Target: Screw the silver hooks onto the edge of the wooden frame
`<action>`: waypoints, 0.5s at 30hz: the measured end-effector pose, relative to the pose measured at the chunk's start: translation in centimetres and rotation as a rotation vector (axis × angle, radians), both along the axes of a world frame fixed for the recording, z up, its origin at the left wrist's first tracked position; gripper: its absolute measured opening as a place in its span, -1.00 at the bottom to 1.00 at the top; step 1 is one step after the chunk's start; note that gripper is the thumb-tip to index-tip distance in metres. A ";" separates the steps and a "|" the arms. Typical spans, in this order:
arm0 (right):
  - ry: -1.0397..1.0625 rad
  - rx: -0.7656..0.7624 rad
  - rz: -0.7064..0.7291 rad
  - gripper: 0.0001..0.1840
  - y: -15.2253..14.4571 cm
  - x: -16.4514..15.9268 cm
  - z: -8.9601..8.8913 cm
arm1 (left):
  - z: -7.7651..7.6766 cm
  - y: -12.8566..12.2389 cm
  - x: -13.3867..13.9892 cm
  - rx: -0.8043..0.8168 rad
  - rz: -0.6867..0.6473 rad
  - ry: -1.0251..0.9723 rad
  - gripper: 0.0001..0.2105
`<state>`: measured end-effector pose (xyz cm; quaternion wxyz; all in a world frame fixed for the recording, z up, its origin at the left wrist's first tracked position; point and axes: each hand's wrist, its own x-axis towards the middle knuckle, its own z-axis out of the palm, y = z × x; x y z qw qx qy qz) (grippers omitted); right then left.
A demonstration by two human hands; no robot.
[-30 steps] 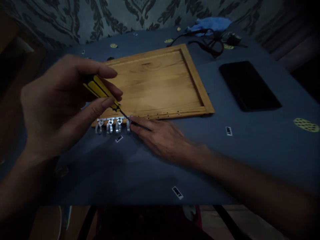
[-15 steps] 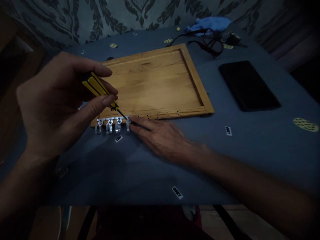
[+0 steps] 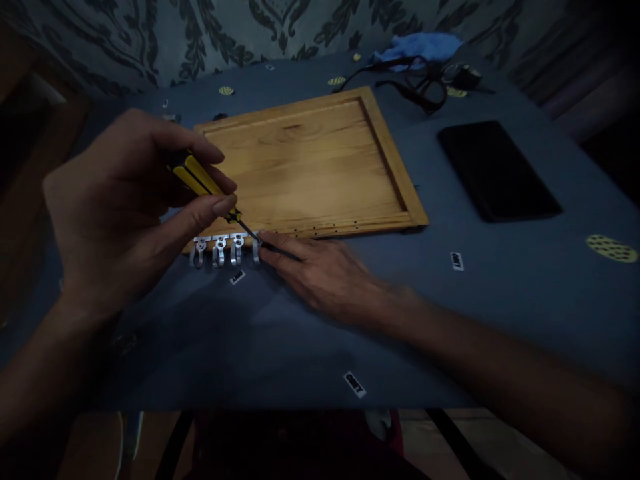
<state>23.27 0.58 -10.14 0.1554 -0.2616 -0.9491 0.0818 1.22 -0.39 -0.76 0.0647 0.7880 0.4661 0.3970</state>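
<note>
Seen nearest, at 6 o'clock: the front edge of a dark blue-grey tablecloth (image 3: 280, 360), dotted with small printed labels (image 3: 355, 385). At 9 o'clock, a left hand (image 3: 115, 207), with thumb and fingers curled closed around the handle of a yellow-and-black screwdriver (image 3: 193, 175). Angled down toward 4 o'clock, shaft tip at the rightmost of four silvery hooks (image 3: 237, 250), all lined up along the near edge of a framed wooden board (image 3: 310, 167). Just below centre, toward 5 o'clock, a right hand (image 3: 333, 277), on a forearm reaching in from 4 o'clock, with fingers nearly straight and close together, tips against that same hook; impossible to tell whether pinching or only pressing. Beyond, toward 12 o'clock, the recessed face of the board, flat on the cloth, with dark dots along the near rail. Between 2 and 3 o'clock, a flat black slab (image 3: 500, 170). Farther back, near 1 o'clock: dark-framed glasses (image 3: 424, 103), a small dark object with a ring (image 3: 468, 77) and a crumpled blue cloth (image 3: 425, 48). Farthest, at 12 o'clock, a leafy patterned backdrop (image 3: 285, 27).
</note>
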 end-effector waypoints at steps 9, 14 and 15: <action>-0.036 -0.032 -0.005 -0.45 0.0 0.0 0.2 | 0.7 -0.2 0.0 -0.069 0.072 0.041 -0.75; -0.076 -0.066 -0.014 -0.44 -0.1 -0.1 0.5 | 0.7 -0.3 -0.2 -0.058 0.103 0.090 -0.76; -0.081 -0.065 -0.014 -0.44 0.0 -0.1 0.6 | 0.8 -0.4 -0.2 -0.065 0.111 0.094 -0.76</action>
